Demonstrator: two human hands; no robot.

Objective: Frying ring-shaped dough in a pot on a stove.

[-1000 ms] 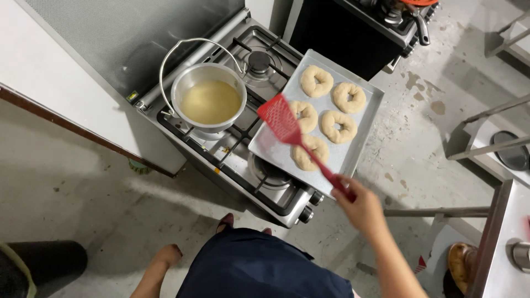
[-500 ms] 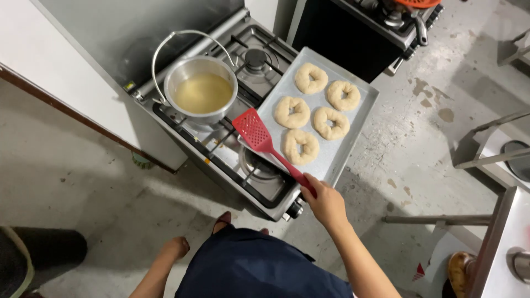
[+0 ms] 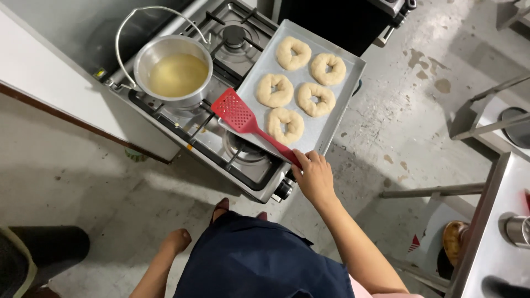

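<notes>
We stand over a gas stove whose burners carry, from largest to smallest, a pale metal baking tray, a steel pot and the tool we hold. The tray lies tilted across the right-hand burners and bears five raw dough rings, none touching another. The pot sits on the left rear burner, its wire bail handle upright, a shallow pool of yellowish oil inside. Our right hand is closed round the handle end of a red slotted spatula, fingers wrapped fully about it. A second ago the spatula blade lay over the dough rings on the tray; it has since swung left and now hovers above the bare grate between tray and pot, clear of both, carrying nothing. We judge that the blade has come off the tray without lifting a ring, so all five rings remain where they were and the oil holds no dough. Our left hand hangs low beside the dark apron, fingers loosely curled, holding nothing.
</notes>
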